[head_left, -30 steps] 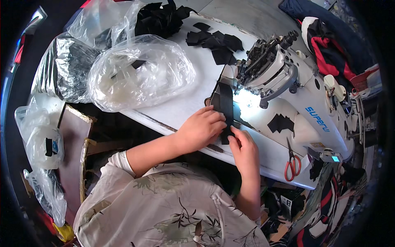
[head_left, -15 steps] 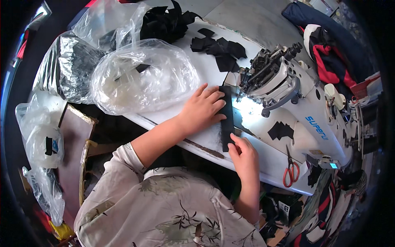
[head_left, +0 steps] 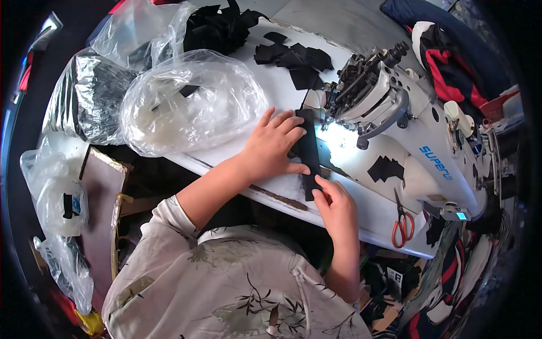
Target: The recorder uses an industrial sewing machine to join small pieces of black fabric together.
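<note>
A long black fabric strip lies lengthwise on the white sewing table, just left of the lit needle area of a sewing machine. My left hand is open, palm down, fingers spread. Its fingertips and thumb rest along the strip's left edge, and a bit of dark material shows under it. At the strip's near end, my right hand is closed, thumb and forefinger pinching the right edge. Its other fingers are curled and partly hidden.
Red-handled scissors lie near the table's right corner. Stacked black pieces rest on the machine bed. Further black pieces are spread at the back, beside a heap. A clear plastic bag bulges at my left.
My left thumb has moved down along the strip, away from the fingers. My right hand's pinch is slightly farther up from the strip's near end. The whole view has shifted a little.
</note>
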Demonstrator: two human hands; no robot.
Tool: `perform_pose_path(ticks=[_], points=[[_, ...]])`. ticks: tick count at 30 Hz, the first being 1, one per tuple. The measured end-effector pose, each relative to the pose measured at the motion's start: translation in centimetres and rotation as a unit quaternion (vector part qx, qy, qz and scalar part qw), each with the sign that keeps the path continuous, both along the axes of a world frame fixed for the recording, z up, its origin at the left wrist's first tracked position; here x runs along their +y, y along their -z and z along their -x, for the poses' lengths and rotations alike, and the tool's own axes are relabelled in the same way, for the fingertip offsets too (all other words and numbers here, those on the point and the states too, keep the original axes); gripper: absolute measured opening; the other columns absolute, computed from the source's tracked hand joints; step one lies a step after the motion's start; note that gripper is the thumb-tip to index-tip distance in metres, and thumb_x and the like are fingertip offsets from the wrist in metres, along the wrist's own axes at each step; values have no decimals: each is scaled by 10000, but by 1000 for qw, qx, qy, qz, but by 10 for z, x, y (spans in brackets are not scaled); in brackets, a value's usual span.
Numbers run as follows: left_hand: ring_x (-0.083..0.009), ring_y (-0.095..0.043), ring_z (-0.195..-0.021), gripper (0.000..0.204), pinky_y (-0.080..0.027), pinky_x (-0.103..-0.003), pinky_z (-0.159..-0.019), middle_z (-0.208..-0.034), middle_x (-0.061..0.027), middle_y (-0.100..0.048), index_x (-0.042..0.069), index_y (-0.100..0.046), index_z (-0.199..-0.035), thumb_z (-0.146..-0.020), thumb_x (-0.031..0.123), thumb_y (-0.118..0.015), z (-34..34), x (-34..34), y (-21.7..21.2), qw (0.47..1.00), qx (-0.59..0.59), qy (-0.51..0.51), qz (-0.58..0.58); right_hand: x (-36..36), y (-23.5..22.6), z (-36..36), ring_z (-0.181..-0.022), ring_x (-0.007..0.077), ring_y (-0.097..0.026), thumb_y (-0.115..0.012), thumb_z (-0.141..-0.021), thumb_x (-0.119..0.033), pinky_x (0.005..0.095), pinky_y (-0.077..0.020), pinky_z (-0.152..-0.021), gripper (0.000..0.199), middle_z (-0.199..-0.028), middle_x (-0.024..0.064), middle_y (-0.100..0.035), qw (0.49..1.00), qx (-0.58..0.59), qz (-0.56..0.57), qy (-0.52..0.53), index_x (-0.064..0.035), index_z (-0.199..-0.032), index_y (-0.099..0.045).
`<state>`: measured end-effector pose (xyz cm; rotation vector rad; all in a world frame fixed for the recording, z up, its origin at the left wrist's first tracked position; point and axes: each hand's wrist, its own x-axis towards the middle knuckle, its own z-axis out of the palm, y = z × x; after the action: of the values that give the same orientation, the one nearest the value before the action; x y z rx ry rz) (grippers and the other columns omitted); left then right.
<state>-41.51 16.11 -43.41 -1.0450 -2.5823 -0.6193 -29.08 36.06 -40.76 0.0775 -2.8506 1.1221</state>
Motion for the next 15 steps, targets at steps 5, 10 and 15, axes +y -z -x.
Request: perform_pose_path(ticks=[5, 10, 15], points=[[-336, -436, -1365, 823, -248, -556, -1183, -1378, -107, -541, 79, -600, -1210, -674, 686, -751, 0, 0, 1, 1000, 12, -11, 10, 1, 0, 0, -693, 214, -603, -719, -879, -91, 329, -506, -667, 306, -901, 111, -665, 1000, -2, 11, 2, -56, -1181, -687], [-335, -434, -1370, 832, -248, -557, -1182, -1386, -107, -536, 81, -598, -1217, -673, 692, -747, 0, 2, 2, 1000, 12, -9, 10, 2, 1, -1, -689, 213, -612, -721, -880, -105, 331, -508, -662, 305, -915, 117, -678, 1000, 0, 5, 8, -61, -1180, -690], [-336, -429, -1375, 827, -246, -558, -1183, -1392, -109, -532, 78, -594, -1224, -677, 677, -757, -3, 1, 2, 1000, 7, -11, 13, 2, 3, -3, -689, 222, -626, -735, -877, -132, 334, -510, -654, 313, -904, 112, -687, 1000, 9, -16, 3, -94, -1186, -700]])
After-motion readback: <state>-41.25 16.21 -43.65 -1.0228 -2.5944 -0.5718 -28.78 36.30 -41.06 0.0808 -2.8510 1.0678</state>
